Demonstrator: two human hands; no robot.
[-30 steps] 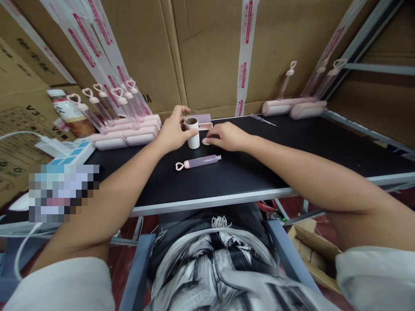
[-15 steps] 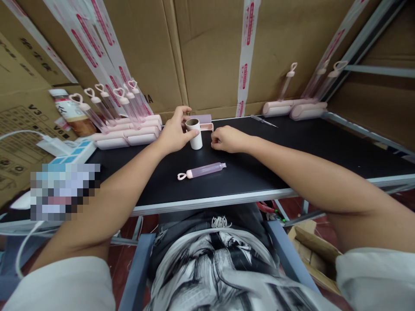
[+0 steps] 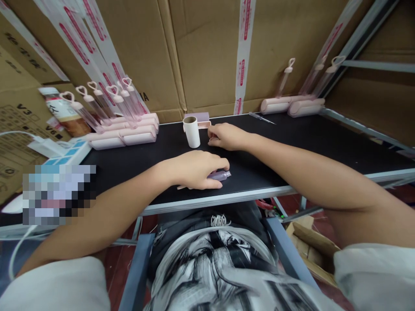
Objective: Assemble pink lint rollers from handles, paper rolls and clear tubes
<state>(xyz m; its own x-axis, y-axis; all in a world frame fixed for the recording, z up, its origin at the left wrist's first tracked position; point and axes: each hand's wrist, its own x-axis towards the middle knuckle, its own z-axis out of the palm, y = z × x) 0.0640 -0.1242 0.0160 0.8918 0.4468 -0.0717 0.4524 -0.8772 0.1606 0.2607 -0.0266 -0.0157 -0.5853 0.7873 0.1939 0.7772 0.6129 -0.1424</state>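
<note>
My left hand is closed around a translucent purple tube lying on the black tabletop. The tube's narrow end sticks out past my fingers, and most of its pale pink heart-shaped handle is hidden under the hand. My right hand rests farther back with curled fingers; whatever is in them is hidden. Just left of it stands a white hollow cylinder, upright with its open top showing. Behind the cylinder lie a small pink tray-like part and a purple block, both partly covered.
Pink bases bearing clear tubes with heart-shaped tops stand at left, more pink bases at back right. A thin screwdriver-like tool lies near the back edge. A bottle, power strip and cardboard wall border the table.
My left hand has let go of the white cylinder, come toward me and closed on the purple tube. The cylinder stays upright. My right hand has barely moved.
</note>
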